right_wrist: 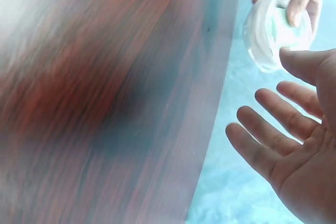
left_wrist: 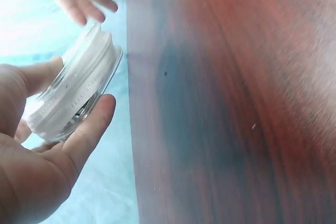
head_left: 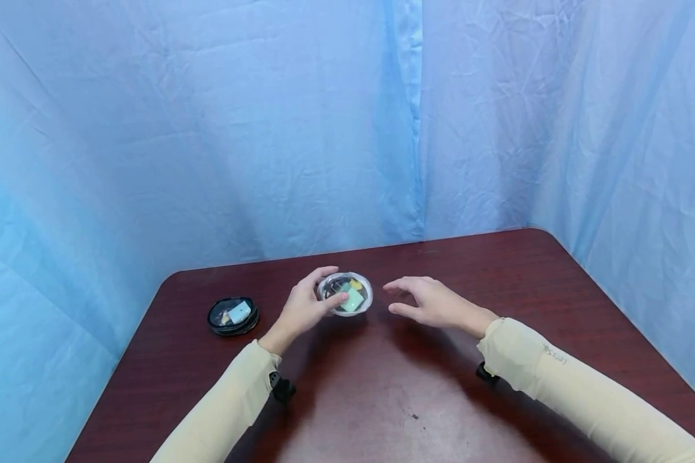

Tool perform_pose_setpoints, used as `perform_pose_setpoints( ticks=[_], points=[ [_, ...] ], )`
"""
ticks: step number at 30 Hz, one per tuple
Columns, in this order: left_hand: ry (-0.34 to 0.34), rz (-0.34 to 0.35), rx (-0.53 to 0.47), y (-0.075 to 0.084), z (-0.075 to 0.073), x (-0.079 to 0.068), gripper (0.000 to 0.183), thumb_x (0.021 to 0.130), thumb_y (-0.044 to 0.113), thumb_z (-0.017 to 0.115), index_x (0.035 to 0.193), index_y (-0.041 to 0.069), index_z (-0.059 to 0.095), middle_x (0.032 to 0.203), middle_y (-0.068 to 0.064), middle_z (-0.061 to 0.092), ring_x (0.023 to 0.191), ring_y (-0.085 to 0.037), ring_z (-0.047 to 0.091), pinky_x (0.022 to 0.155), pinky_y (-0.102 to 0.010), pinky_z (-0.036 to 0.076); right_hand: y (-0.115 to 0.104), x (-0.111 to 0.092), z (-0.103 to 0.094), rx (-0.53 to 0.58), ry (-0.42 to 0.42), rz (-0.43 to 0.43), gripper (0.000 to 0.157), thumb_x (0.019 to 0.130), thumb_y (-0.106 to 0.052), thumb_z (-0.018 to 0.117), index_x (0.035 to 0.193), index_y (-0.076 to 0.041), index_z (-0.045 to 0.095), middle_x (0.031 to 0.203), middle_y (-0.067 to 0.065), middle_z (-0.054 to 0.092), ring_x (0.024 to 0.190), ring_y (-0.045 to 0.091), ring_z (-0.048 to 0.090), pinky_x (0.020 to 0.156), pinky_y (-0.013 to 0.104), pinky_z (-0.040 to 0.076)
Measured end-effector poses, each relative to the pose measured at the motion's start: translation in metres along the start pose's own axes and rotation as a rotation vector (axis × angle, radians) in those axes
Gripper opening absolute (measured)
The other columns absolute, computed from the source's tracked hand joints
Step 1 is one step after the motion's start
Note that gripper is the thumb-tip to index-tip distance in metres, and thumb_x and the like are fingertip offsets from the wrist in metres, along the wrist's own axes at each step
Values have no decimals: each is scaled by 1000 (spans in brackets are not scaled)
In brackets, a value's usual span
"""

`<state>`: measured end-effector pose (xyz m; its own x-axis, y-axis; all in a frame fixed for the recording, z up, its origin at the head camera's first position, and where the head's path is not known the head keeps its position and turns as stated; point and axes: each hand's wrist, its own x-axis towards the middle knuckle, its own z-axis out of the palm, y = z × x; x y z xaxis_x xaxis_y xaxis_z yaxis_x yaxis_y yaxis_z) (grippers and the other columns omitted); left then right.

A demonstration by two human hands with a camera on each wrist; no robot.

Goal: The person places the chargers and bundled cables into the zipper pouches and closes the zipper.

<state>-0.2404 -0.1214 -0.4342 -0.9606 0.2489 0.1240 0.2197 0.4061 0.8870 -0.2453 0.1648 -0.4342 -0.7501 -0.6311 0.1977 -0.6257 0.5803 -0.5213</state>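
Observation:
Above the table, my left hand point(head_left: 308, 303) grips a round, clear-and-white case point(head_left: 358, 310) by its left side, the thumb over the top face and fingers behind and below. Through the clear top show a pale green square, a yellow bit and dark parts. From the side, in the left wrist view, the case point(left_wrist: 73, 87) looks like stacked clear and white layers. My right hand point(head_left: 434, 302) hovers to the right of the case, apart from it, thumb and fingers spread with nothing between them. In the right wrist view, its fingers point(right_wrist: 262, 135) are extended.
A round black case point(head_left: 231, 316) with a pale blue square and a tan bit on top, perhaps a stack, sits on the left of the dark red-brown table point(head_left: 370, 399). Light blue curtains point(head_left: 289, 128) hang behind the table and along both sides.

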Motion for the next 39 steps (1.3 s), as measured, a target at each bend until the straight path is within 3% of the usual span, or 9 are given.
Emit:
perform_pose_setpoints(
  ticks=[5, 10, 15, 18, 23, 25, 28, 32, 39],
  points=[
    [4, -152, -99, -3, -4, 9, 49, 91, 14, 78, 136, 10, 59, 124, -14, 61, 97, -25, 66, 69, -41, 61, -1, 5, 3, -177, -4, -97, 44, 98, -25, 70, 136, -5, 63, 131, 8, 64, 120, 23, 62, 99, 45, 49],
    [-13, -274, -188, -13, -4, 17, 48, 96, 14, 73, 140, 8, 56, 131, -17, 58, 100, -28, 67, 73, -43, 61, -14, 37, 17, -250, -35, -192, 46, 98, -22, 69, 140, -5, 60, 140, 10, 58, 126, 24, 58, 102, 44, 48],
    [3, -332, -163, -25, -6, 19, 50, 98, 16, 71, 144, 6, 53, 136, -18, 56, 103, -30, 68, 74, -42, 61, -20, 66, 35, -280, -176, -142, 44, 100, -20, 65, 141, -6, 59, 144, 11, 55, 131, 27, 54, 107, 44, 44],
    [37, -289, 31, -31, -9, 19, 56, 97, 19, 71, 147, 4, 49, 139, -20, 55, 113, -32, 64, 83, -44, 58, -18, 75, 45, -266, -244, -90, 46, 101, -20, 63, 144, -7, 56, 148, 11, 51, 135, 27, 50, 109, 45, 41],
    [83, -68, 522, -36, -18, 17, 53, 94, 20, 74, 140, 0, 58, 135, -22, 58, 125, -38, 54, 104, -55, 42, -17, 88, 57, -276, -290, -56, 49, 102, -20, 61, 149, -9, 51, 154, 10, 45, 140, 26, 45, 112, 45, 39],
    [49, 6, 610, -36, -22, 17, 45, 94, 19, 74, 133, 0, 65, 131, -21, 61, 122, -38, 56, 103, -56, 43, -19, 93, 60, -284, -301, -37, 49, 104, -20, 59, 151, -10, 49, 155, 10, 44, 141, 25, 43, 112, 44, 38],
    [-22, 28, 641, -37, -26, 18, 35, 96, 19, 72, 127, 2, 70, 127, -18, 66, 120, -35, 59, 101, -53, 47, -25, 99, 63, -289, -299, -30, 46, 104, -17, 57, 149, -10, 50, 153, 11, 47, 139, 25, 47, 110, 43, 41],
    [-70, -28, 612, -39, -31, 20, 36, 98, 20, 70, 130, 3, 68, 129, -16, 66, 124, -33, 59, 100, -50, 49, -33, 105, 64, -337, -278, -61, 40, 103, -12, 57, 143, -9, 57, 144, 10, 56, 130, 24, 55, 105, 40, 46],
    [-93, -109, 553, -43, -35, 25, 36, 99, 23, 68, 131, 5, 68, 133, -16, 64, 127, -33, 57, 101, -50, 48, -37, 110, 68, -370, -260, -44, 34, 102, -10, 58, 135, -11, 63, 132, 8, 63, 118, 22, 62, 98, 37, 51]
  ],
)
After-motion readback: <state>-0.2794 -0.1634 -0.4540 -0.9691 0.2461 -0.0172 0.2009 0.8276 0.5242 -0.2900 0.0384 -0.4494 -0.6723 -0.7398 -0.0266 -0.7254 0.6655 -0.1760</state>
